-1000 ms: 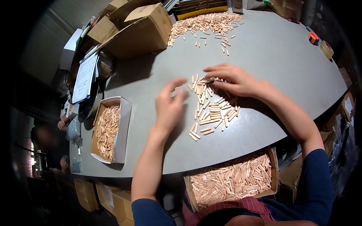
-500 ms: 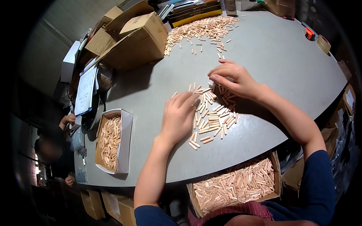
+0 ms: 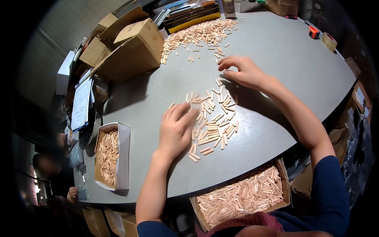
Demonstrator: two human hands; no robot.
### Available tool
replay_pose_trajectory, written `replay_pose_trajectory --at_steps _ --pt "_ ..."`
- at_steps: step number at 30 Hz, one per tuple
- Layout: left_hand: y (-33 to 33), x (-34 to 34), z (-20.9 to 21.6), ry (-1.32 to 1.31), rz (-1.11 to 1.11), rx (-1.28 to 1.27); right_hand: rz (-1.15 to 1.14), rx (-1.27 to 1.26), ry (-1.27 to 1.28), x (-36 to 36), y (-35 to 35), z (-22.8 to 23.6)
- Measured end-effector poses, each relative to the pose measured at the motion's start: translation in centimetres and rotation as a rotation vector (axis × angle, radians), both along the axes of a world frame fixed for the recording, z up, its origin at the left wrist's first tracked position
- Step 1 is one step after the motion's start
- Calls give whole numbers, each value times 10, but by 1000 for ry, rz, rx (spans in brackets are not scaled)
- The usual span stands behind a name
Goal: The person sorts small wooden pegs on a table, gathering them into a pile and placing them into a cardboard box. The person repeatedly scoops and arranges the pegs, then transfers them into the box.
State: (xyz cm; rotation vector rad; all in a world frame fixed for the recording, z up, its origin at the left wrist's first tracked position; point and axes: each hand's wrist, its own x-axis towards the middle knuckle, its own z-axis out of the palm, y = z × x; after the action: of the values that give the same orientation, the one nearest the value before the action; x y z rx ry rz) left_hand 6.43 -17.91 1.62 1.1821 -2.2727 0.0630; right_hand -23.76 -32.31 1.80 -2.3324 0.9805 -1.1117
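A loose spread of small wooden dowels (image 3: 213,128) lies in the middle of the grey table (image 3: 169,87). At its left edge is my left hand (image 3: 175,128), palm down, fingers reaching over the nearest dowels. Those fingers are apart and partly blurred; what lies under them is hidden. My right hand (image 3: 244,73) hovers past the far right end of the spread, its fingers bent and the thumb held away from them. Nothing shows between them. Below the table's near edge, a cardboard box (image 3: 287,185) full of dowels sits by my body.
A small white carton (image 3: 124,158) of dowels stands at the left. Farther back are a big heap of dowels (image 3: 197,33), an opened cardboard box (image 3: 134,51), a clipboard (image 3: 81,104), an orange tape measure (image 3: 314,32) and a tape roll (image 3: 329,41). Another person's hand (image 3: 72,192) shows far left.
My right hand has risen away from the dowels toward the far side, uncovering some that were under it. My left hand stays by the left edge. The whole view has shifted slightly.
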Motion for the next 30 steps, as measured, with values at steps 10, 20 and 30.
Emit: replay_pose_trajectory --at_steps 10,20,30 --pt "3 4 4 -6 -2 46 274 596 89 16 31 22" --pt "5 4 7 -37 -15 7 371 266 201 16 33 17" --pt "9 2 10 18 25 12 129 267 81 14 25 16"
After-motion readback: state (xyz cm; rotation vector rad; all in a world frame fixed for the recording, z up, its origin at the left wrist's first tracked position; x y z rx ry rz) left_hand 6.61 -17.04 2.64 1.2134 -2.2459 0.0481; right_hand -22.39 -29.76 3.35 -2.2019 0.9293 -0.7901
